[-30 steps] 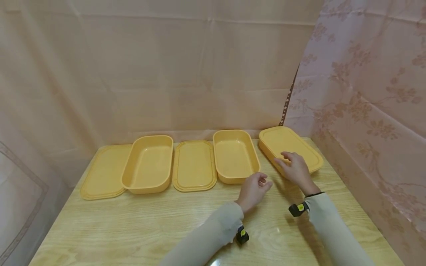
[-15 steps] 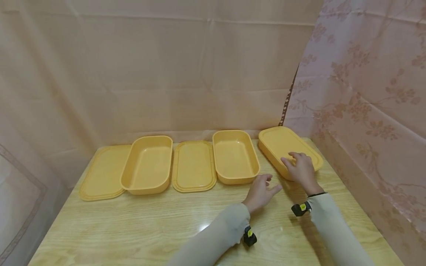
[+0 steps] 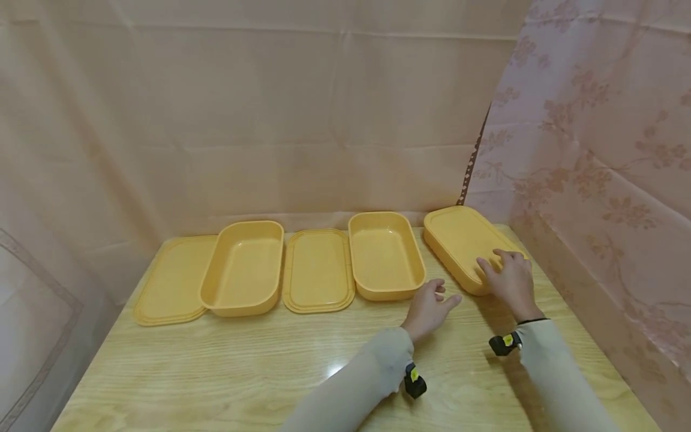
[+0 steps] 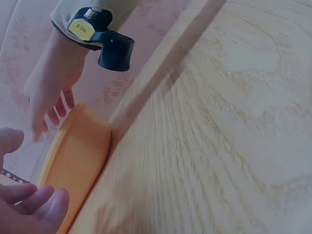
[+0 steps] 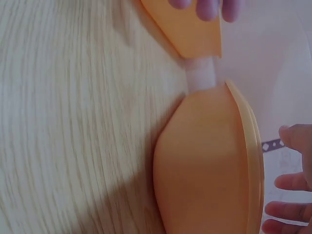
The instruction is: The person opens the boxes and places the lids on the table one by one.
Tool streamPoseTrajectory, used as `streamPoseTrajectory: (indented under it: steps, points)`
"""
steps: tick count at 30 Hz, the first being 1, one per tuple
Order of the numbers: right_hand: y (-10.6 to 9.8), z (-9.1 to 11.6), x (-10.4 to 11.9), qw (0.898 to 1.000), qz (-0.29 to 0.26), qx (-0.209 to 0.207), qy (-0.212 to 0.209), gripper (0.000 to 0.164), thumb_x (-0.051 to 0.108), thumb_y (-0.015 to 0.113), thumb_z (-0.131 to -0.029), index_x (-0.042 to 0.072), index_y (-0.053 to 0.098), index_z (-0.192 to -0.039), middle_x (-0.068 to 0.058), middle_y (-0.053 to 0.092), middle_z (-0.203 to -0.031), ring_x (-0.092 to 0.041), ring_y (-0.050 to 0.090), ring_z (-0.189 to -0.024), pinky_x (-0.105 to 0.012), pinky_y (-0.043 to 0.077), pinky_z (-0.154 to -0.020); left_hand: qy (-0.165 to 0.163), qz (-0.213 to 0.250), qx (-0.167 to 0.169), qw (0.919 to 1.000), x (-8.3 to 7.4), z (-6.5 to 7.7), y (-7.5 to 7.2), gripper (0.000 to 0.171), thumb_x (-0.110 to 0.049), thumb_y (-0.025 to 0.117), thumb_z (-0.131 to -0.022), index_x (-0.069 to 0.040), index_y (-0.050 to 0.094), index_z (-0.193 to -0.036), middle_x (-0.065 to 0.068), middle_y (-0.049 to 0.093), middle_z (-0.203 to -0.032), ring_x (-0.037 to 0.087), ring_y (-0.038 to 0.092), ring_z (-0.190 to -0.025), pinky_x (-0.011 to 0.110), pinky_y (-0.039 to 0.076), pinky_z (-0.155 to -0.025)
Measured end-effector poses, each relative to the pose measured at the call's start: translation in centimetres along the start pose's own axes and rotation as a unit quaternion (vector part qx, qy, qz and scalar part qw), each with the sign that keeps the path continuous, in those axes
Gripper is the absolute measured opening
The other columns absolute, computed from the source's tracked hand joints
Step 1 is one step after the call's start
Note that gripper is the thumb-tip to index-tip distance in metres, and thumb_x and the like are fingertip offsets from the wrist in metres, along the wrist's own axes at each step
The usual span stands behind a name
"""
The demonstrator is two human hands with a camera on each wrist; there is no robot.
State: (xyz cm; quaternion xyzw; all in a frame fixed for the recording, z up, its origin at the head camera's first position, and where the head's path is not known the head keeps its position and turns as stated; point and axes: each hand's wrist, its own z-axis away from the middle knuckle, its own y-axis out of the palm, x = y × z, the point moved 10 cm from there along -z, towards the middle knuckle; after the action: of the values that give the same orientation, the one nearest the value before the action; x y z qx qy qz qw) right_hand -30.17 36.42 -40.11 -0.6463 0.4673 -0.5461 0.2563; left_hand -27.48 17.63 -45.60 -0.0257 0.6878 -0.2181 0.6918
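Observation:
A yellow lidded box [image 3: 466,240] stands at the back right of the wooden table, its lid seated flat on top. Over the lid's near right end is my right hand [image 3: 510,282], its fingers bent loosely above the surface. In the right wrist view, a gap shows between those fingers [image 5: 287,209] and the lid's rim [image 5: 251,161]. My left hand [image 3: 429,309] hovers with relaxed fingers, near the front right corner of an uncovered yellow box [image 3: 385,258]. Neither hand holds anything. The left wrist view shows the lidded box's side wall [image 4: 80,151] between both hands.
Left of the uncovered box lie a smaller yellow lid [image 3: 318,270], a second uncovered box [image 3: 245,267] and a larger lid [image 3: 175,279], which that box partly overlaps. Fabric curtains [image 3: 270,120] hang behind and at the sides of the table [image 3: 216,372].
My right hand has moved right across the lidded box towards its near right end. The left hand has shifted a little to the right. Boxes and lids have stayed in place.

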Motion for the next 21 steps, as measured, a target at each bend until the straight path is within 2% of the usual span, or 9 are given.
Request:
streamPoseTrajectory:
  steps: [5,10,15,21]
  points:
    - [-0.9,-0.3,-1.3,1.000,-0.003,-0.026,0.016,0.060,0.039,0.053,-0.098,-0.012,0.049,-0.130,-0.041,0.044,-0.127,-0.057,0.038,-0.117,-0.066,0.035,-0.094,-0.012,0.010,-0.011,0.9998,0.3,-0.3,0.5,0.051,-0.034,0.069,-0.090,-0.006,0.057,-0.131,0.007,0.066,-0.116,0.018,0.065,-0.101,0.022,0.052,-0.079]
    - [-1.3,-0.5,-2.9,0.998,-0.019,-0.037,0.051,0.061,0.037,0.053,-0.097,-0.013,0.047,-0.133,-0.042,0.042,-0.129,-0.057,0.035,-0.121,-0.064,0.032,-0.097,-0.018,0.017,-0.009,0.9997,0.2,-0.4,1.3,0.050,-0.033,0.070,-0.090,-0.007,0.058,-0.131,0.007,0.067,-0.115,0.016,0.065,-0.098,0.022,0.051,-0.079]
    - [-1.1,-0.7,-4.8,0.995,-0.031,-0.019,0.094,0.066,0.040,0.050,-0.098,-0.010,0.041,-0.139,-0.042,0.037,-0.133,-0.056,0.032,-0.125,-0.063,0.031,-0.101,-0.017,0.021,-0.008,0.9996,0.1,-0.4,1.6,0.051,-0.032,0.069,-0.090,-0.006,0.057,-0.132,0.007,0.067,-0.117,0.019,0.065,-0.102,0.023,0.052,-0.082]
    - [-1.2,-0.7,-6.6,0.987,-0.081,-0.004,0.139,0.070,0.040,0.047,-0.098,-0.013,0.034,-0.143,-0.041,0.039,-0.134,-0.055,0.035,-0.126,-0.062,0.031,-0.106,-0.021,0.021,-0.002,0.9996,0.2,-0.5,2.0,0.051,-0.033,0.068,-0.091,-0.007,0.056,-0.133,0.005,0.066,-0.122,0.018,0.064,-0.108,0.025,0.052,-0.088]
